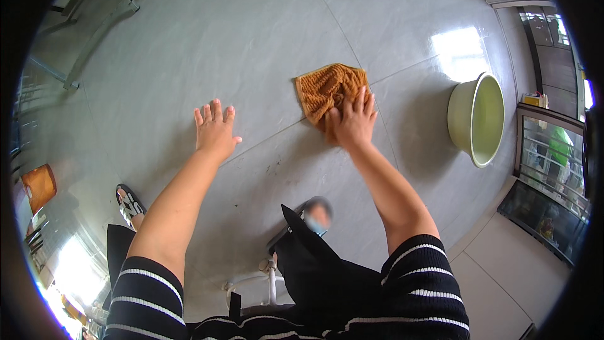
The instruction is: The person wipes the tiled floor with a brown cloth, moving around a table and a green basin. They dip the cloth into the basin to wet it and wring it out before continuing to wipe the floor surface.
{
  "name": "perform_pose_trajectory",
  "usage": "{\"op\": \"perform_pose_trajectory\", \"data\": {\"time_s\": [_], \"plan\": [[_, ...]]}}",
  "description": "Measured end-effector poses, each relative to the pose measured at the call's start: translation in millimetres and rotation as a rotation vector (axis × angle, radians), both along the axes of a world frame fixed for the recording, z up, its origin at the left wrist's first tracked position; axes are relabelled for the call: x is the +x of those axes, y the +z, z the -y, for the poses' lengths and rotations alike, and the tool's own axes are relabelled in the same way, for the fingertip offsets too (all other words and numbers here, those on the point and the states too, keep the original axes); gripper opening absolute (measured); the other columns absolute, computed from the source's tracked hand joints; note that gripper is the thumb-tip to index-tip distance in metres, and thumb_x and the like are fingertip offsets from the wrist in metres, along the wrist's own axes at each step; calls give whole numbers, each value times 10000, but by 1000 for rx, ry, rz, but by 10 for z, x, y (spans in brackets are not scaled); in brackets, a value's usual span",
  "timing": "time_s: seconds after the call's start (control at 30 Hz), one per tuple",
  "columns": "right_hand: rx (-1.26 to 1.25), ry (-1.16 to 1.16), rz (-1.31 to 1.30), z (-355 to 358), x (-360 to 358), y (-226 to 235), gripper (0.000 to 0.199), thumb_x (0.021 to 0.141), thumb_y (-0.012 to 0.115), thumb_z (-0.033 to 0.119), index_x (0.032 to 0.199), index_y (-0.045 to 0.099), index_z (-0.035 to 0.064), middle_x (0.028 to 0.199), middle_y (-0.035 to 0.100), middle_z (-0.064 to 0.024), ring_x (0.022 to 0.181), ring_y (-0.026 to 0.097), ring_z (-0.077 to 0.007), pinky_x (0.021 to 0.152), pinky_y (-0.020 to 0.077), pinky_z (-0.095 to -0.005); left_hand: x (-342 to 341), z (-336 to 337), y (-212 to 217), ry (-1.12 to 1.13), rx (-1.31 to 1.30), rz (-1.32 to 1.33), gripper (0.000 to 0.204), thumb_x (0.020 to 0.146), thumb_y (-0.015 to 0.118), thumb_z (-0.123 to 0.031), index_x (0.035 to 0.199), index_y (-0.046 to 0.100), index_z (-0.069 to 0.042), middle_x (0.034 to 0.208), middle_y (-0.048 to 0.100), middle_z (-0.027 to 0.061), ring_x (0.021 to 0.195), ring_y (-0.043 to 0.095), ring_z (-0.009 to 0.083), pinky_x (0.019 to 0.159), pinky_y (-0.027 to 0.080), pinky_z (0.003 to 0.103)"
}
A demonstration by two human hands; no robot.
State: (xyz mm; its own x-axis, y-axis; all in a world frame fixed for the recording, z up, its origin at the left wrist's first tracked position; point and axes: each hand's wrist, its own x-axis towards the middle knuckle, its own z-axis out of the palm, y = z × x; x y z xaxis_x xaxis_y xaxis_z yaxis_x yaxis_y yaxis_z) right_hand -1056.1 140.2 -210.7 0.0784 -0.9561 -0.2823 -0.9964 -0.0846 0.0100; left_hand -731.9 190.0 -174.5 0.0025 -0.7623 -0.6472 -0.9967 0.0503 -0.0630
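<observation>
Bare grey tile floor (251, 31) filled the upper middle of the frame, open ahead of both hands. At the right, a pale green basin (476, 118) stood well apart from the right hand (352, 123) and closed that side. Metal furniture legs (94, 25) barred the upper left. A sandalled foot (129, 204) sat at the lower left, below the left hand (214, 131).

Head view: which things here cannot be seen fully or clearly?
- Orange cloth: its near corner is hidden under the right hand.
- Green basin: it is tilted, so its underside is hidden.
- Orange object: cut by the dark left rim; too small to identify.
- Sandal: partly hidden by the left forearm.
</observation>
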Motion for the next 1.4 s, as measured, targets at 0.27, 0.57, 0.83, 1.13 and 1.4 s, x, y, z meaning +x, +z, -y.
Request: {"op": "perform_pose_trajectory", "data": {"time_s": [0.27, 0.57, 0.83, 1.13, 1.4], "plan": [[15, 490, 101, -1008, 218, -64, 481, 855, 613, 517, 1240, 650, 231, 1596, 195, -119, 1448, 171, -418, 1081, 234, -679, 34, 10, -20, 4, 27, 31, 779, 904, 606, -480, 1521, 283, -131, 1581, 184, 219, 1449, 206, 403, 1182, 70, 564], [-205, -138, 100, 213, -589, -52, 471, 995, 447, 409, 1422, 472, 210, 1612, 137, -129, 1467, 98, -412, 1138, 147, -619, 56, 19, -57, -7, -3, -1, 786, 904, 594, -498, 1519, 282, -122, 1582, 158, 235, 1454, 186, 403, 1181, 57, 566], [-80, -205, 83, -904, -992, -93, 817, 796, 662, 400, 1422, 354, -25, 1567, 130, -286, 1436, 102, -489, 1128, 183, -606, 79, 25, -41, -13, 60, -7, 745, 945, 534, -487, 1532, 256, -123, 1590, 138, 229, 1454, 168, 429, 1179, 53, 572], [-64, -611, 245, 1737, -1023, -329, 1070, 676, 599, 811, 1537, 265, 272, 1618, -33, -152, 1478, -82, -358, 1133, 53, -637, 84, 23, -9, 0, 78, -10, 746, 940, 551, -456, 1528, 259, -103, 1587, 121, 251, 1460, 140, 438, 1184, 43, 560], [-136, 281, 212, 1082, 782, -296, 560, 913, 541, 526, 1395, 462, 251, 1593, 170, -108, 1463, 117, -403, 1080, 236, -684, 25, 72, 49, -12, 72, 3, 743, 935, 564, -444, 1525, 273, -99, 1577, 164, 254, 1447, 179, 451, 1181, 58, 568]]}}
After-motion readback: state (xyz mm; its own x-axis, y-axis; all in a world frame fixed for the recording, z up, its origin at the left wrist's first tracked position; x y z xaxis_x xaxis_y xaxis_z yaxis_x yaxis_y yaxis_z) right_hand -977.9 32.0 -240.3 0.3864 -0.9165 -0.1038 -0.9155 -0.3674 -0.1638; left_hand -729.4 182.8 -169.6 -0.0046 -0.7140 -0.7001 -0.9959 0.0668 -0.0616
